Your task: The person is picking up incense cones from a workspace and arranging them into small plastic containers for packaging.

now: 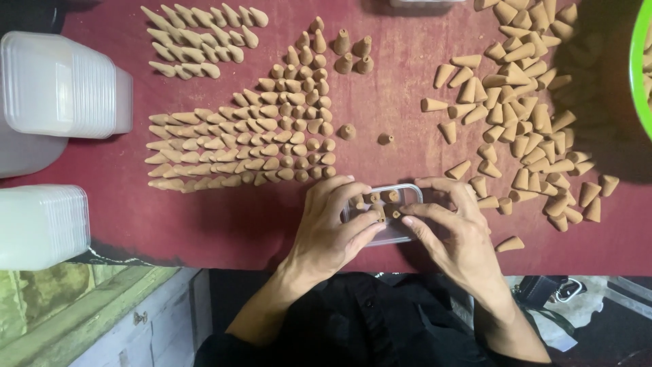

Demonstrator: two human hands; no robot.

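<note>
Your table is covered in a matte dark red cloth. It runs across the whole view, and below its near edge you see a weathered greenish wooden ledge and dark floor.

Landmark is the clear plastic box, a small rounded-corner rectangular tray near the table's near edge. Its long axis runs left-right across your view and the open side faces up.

Left of the box and well apart, stacks of translucent white plastic containers sit at the table's left edge, smooth and glossy.

Beyond the box and to its left, tan incense cones lie in tidy rows on their sides, tips mostly pointing left. The ones closest to the box stand upright. Their surface is dry, chalky and clay-like.

Right of the box and beyond it, a loose heap of cones points every way. A bright green bowl rim shows at the far right edge.

Your left hand clamps the box's left end, fingers curled over its rim. Your right hand rests on the right end, fingertips pinched on a cone inside. A few cones stand upright in the box, hollow bases showing. The hands are close together, nearly touching over the box.
</note>
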